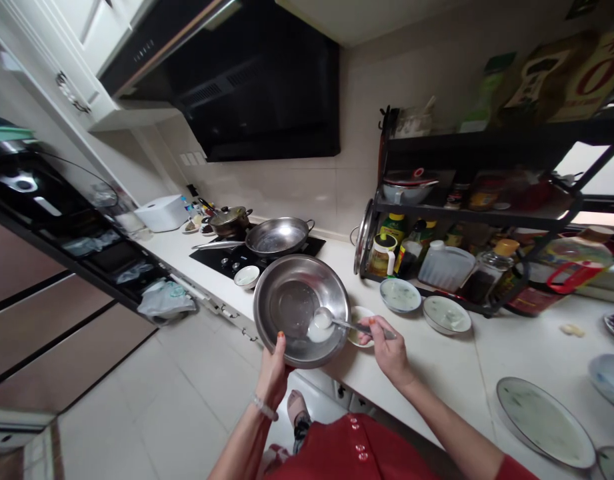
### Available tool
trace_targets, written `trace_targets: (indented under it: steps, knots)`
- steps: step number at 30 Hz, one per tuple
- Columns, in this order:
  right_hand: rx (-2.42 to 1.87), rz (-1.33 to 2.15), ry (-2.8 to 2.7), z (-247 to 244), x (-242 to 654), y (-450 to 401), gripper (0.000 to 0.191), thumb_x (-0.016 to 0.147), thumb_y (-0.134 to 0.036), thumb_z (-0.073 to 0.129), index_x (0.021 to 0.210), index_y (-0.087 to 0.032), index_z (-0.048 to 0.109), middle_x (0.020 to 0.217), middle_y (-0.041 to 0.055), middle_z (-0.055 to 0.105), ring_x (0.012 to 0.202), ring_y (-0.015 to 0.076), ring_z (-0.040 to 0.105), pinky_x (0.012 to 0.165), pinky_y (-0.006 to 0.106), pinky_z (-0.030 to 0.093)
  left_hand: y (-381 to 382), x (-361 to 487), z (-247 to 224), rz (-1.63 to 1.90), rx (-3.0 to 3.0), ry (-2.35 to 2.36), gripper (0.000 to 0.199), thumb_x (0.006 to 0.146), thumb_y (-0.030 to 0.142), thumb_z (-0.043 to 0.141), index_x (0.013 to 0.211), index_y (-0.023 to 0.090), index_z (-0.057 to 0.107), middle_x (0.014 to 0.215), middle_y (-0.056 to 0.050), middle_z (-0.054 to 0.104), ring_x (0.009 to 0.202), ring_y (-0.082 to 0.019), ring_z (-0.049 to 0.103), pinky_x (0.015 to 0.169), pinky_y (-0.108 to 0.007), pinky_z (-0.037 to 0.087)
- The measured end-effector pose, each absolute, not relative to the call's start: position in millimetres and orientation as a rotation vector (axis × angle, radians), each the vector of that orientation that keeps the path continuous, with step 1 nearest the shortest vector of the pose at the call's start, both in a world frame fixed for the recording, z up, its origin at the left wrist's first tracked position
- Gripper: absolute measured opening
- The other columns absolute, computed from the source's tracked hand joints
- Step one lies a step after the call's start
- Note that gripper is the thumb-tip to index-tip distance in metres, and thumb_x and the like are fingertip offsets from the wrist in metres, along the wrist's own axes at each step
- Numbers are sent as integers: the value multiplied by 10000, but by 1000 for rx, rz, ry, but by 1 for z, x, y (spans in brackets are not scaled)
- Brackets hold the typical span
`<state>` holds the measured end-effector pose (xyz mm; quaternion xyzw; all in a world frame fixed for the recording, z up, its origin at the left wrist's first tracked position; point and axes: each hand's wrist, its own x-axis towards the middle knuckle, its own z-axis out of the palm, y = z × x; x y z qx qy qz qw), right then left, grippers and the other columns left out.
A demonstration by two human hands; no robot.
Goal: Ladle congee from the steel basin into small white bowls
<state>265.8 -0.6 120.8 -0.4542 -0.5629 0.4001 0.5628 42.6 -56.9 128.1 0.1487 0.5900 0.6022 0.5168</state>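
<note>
A wide steel basin point(291, 303) is held tilted by my left hand point(274, 373), thumb over its near rim and the other fingers underneath. My right hand point(389, 350) is closed on the handle of a metal ladle point(357, 326). The ladle's bowl sits low inside the basin, at a small pool of whitish liquid point(317, 331). Behind the ladle handle, a small bowl point(359, 313) stands on the counter, partly hidden by the basin and my right hand.
A large wok point(277, 237) and a lidded pot point(230, 221) stand on the black hob point(211, 259). Bowls of pale liquid point(400, 295) and a plate point(544, 421) lie on the right counter. A black rack point(467, 215) holds bottles. A small dish point(247, 277) sits at the hob's front.
</note>
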Motion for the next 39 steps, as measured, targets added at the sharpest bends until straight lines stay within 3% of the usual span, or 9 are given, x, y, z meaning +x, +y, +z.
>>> trace_targets:
  steps: [5, 20, 30, 36, 39]
  knots:
    - [-1127, 1033, -1107, 121, 271, 7, 413, 828, -570, 516, 735, -180, 614, 669, 66, 687, 491, 181, 624, 516, 306, 538, -57, 42, 130, 1451, 337, 1428, 335, 819, 374, 624, 1053, 141, 566, 859, -94, 726, 682, -174, 679, 612, -278, 547]
    - [-1112, 1051, -996, 122, 285, 7, 400, 819, -551, 555, 757, -163, 631, 727, 79, 704, 482, 173, 622, 491, 308, 544, -52, 43, 129, 1434, 339, 1418, 413, 771, 423, 673, 1037, 120, 582, 796, -95, 725, 672, -189, 678, 611, -284, 538]
    - [-1085, 1003, -897, 124, 313, 7, 329, 825, -476, 585, 745, -161, 639, 775, 103, 707, 500, 163, 616, 477, 300, 536, -49, 41, 130, 1454, 358, 1444, 394, 794, 400, 652, 1068, 128, 573, 841, -93, 723, 652, -171, 671, 618, -286, 550]
    - [-1152, 895, -910, 123, 341, 3, 326, 850, -460, 559, 785, -151, 637, 823, 94, 705, 512, 143, 621, 491, 286, 546, -47, 39, 129, 1464, 352, 1435, 414, 810, 385, 639, 1137, 144, 557, 914, -108, 723, 764, -204, 692, 643, -298, 563]
    - [-1223, 790, -1040, 123, 350, -1, 357, 859, -482, 532, 794, -149, 645, 743, 77, 693, 495, 146, 622, 501, 279, 551, -45, 38, 126, 1477, 349, 1407, 424, 807, 378, 647, 1158, 158, 555, 943, -109, 723, 797, -210, 695, 665, -311, 567]
